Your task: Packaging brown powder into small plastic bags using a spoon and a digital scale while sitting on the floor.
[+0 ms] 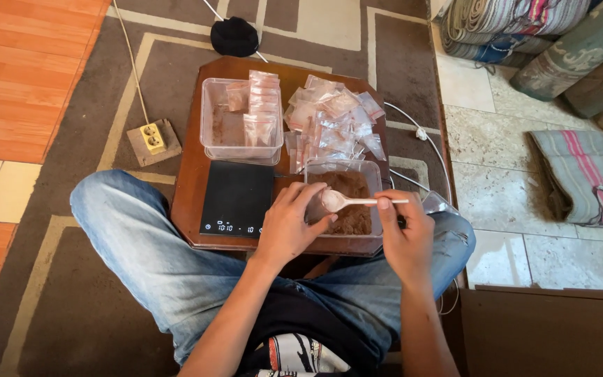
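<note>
My right hand [405,236] grips the handle of a white plastic spoon [349,202], held level over a clear container of brown powder [352,216]. My left hand [289,222] pinches a small clear bag right at the spoon's bowl; the bag is mostly hidden by my fingers. A black digital scale [236,199] lies just left of my left hand on a low wooden table [191,167]. Behind it, a clear plastic box [240,122] holds several small filled bags. A loose pile of small clear bags [333,119] lies behind the powder container.
I sit cross-legged in jeans [134,237] on a brown patterned rug [78,307]. A yellow socket on a wooden block [151,139] lies left of the table. A black cloth [234,36] lies beyond it. Folded blankets [584,174] sit on tiles at right.
</note>
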